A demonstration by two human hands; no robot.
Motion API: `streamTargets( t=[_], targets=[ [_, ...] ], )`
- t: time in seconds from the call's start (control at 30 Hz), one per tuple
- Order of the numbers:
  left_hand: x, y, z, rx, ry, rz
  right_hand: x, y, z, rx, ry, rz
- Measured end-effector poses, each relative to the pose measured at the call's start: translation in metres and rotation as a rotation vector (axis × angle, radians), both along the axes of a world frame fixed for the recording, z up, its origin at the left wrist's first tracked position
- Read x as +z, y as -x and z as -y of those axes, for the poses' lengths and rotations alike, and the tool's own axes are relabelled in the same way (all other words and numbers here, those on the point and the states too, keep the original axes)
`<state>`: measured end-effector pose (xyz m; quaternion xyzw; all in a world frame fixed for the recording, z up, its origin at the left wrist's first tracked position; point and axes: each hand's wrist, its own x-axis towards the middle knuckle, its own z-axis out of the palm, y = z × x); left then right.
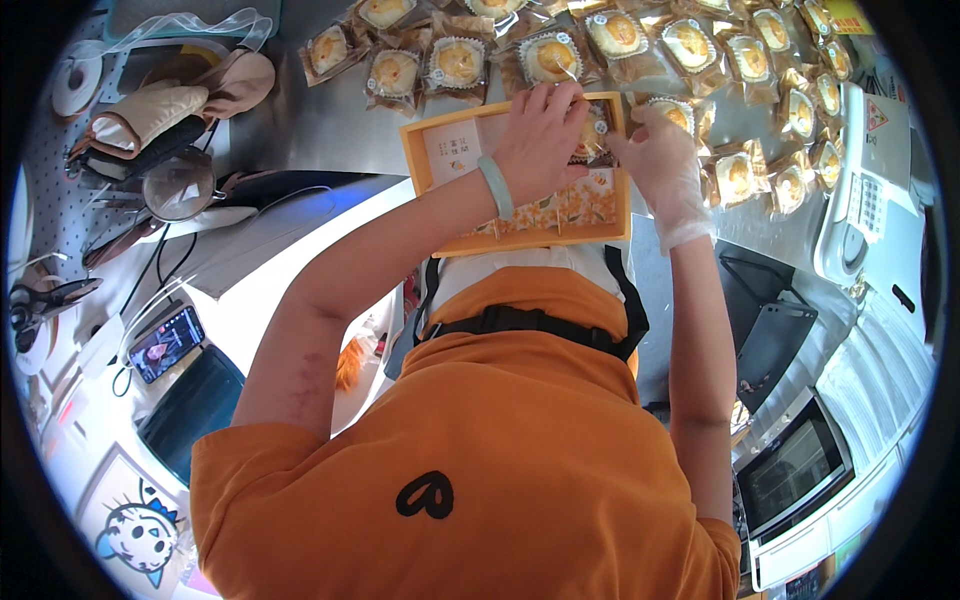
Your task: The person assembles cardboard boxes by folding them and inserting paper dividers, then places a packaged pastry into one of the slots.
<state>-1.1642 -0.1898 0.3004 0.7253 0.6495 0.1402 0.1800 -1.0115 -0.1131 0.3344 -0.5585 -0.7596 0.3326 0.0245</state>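
Note:
A yellow gift box (412,150) with paper dividers lies in front of me, its inside lined with an orange floral print and a white card. In its far right compartment sits a round pastry (592,135) in a clear wrapper, partly covered by my fingers. My left hand (545,140), bare with a pale bangle at the wrist, reaches over the box, its bent fingers and thumb around this wrapped pastry. From the right, my right hand (662,165) in a thin clear glove curls over the box's rim, its fingertips at the same pastry.
Rows of wrapped pastries (458,62) cover the steel table (300,120) beyond and right of the box. A white scale-like machine (862,200) stands at right. Oven mitts (150,120) and scissors (60,295) hang at left, above a lit phone (165,343).

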Motion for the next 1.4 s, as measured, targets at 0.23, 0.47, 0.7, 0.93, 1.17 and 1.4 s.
streamTargets(
  t=[0.23,0.47,0.7,0.93,1.17,1.4],
  targets=[
    [-0.004,0.0,0.001,0.01,-0.029,0.046,-0.027,0.026,-0.016,-0.079,-0.085,0.115],
    [-0.007,-0.005,0.002,0.077,-0.056,0.109,-0.035,0.019,-0.025,-0.06,-0.012,0.102],
    [-0.017,-0.013,0.003,0.161,-0.113,0.135,-0.016,-0.014,0.006,0.029,0.104,-0.006],
    [-0.018,-0.013,0.0,0.124,-0.117,0.117,-0.031,-0.002,0.013,0.046,-0.039,0.125],
    [-0.014,-0.013,0.0,0.134,-0.098,0.107,-0.026,-0.004,0.019,0.049,-0.056,0.05],
    [-0.011,-0.005,0.008,0.086,-0.066,0.124,-0.018,-0.025,0.011,-0.023,-0.059,-0.058]
  ],
)
